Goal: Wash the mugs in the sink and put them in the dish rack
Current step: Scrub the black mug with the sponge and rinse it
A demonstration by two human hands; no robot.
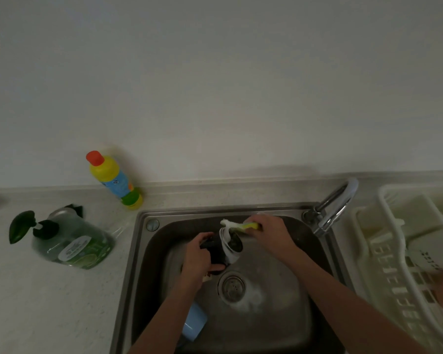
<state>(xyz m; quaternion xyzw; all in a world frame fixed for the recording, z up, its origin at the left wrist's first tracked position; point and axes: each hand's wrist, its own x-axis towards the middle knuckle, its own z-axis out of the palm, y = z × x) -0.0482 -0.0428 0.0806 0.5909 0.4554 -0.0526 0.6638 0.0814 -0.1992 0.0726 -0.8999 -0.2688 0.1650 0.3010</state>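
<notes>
The dark mug [221,247] is held over the sink [143,251] basin, tipped on its side with its sudsy mouth opening rightward toward the right hand [269,232]. The left hand [198,261] wraps around its base, while the right hand's fingers clasp a yellow scrub sponge [241,226] touching the rim. A blue mug [193,321] lies below; a white mug [435,251] rests in the dish rack [394,264].

blue mug [194,321] half hidden under left forearm; dish rack [394,264] cut off at right.
</notes>
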